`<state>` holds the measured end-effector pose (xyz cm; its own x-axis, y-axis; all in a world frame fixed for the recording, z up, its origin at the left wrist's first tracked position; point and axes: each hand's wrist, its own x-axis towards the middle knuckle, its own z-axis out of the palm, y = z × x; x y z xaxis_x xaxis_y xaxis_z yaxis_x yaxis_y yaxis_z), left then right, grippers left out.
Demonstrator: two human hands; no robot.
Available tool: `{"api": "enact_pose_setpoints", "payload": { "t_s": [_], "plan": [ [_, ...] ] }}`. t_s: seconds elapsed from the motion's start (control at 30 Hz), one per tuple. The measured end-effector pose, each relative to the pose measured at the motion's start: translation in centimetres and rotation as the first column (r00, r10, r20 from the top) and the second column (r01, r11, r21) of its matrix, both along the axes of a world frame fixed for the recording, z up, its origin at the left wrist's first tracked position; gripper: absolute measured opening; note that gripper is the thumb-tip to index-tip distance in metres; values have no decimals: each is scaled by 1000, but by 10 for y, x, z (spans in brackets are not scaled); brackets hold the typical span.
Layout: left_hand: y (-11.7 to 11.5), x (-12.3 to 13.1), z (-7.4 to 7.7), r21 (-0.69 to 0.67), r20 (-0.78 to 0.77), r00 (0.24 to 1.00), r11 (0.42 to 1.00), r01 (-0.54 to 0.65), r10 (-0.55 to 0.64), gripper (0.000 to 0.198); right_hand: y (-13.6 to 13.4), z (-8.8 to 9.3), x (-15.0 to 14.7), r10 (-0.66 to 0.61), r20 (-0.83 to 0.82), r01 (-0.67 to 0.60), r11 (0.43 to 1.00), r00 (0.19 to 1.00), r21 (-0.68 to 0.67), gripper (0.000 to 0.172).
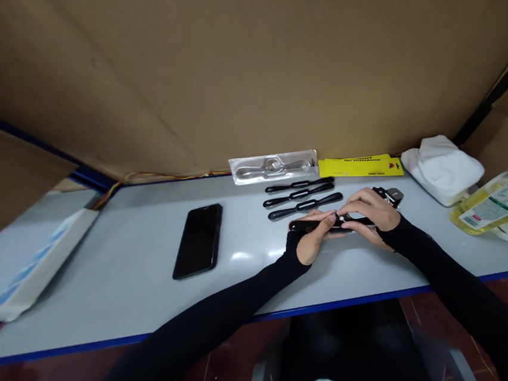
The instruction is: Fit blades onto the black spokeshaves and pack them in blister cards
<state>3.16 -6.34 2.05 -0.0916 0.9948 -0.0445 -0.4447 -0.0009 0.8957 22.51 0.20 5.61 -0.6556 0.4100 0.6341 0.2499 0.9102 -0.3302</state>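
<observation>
My left hand (314, 235) is wrapped round a black two-handled tool (303, 226), its thumb pressed near the tool's middle. My right hand (371, 212) meets it from the right, fingers pinched at the same tool beside a small bright part (342, 219). Just beyond the hands lie several similar black handled pieces, among them a near one (306, 206) and a far one (299, 185). Behind my right hand sit black and silver metal parts (392, 196), partly hidden by that hand.
A clear plastic blister pack (275, 167) and yellow cards (359, 166) lie along the back. A black phone (198, 242) is left of my hands. White cloth (442, 168) and a bottle of yellow liquid (498, 199) stand right; a white box (42, 266) is far left.
</observation>
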Motion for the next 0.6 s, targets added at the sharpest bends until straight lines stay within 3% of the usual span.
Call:
{"api": "enact_pose_setpoints", "payload": {
  "t_s": [0.1, 0.3, 0.6],
  "plan": [
    [-2, 2, 3, 8, 0, 1000, 1000, 17, -17, 37, 3, 0, 2, 45, -21, -44, 998, 999, 41, 20],
    [-5, 1, 2, 47, -89, 996, 998, 36, -32, 35, 7, -3, 0, 18, -49, -12, 994, 999, 109, 21],
    [-4, 2, 4, 72, -107, 993, 997, -31, 39, 34, 2, -9, -11, -151, -26, 152, 982, 988, 108, 37]
  ]
}}
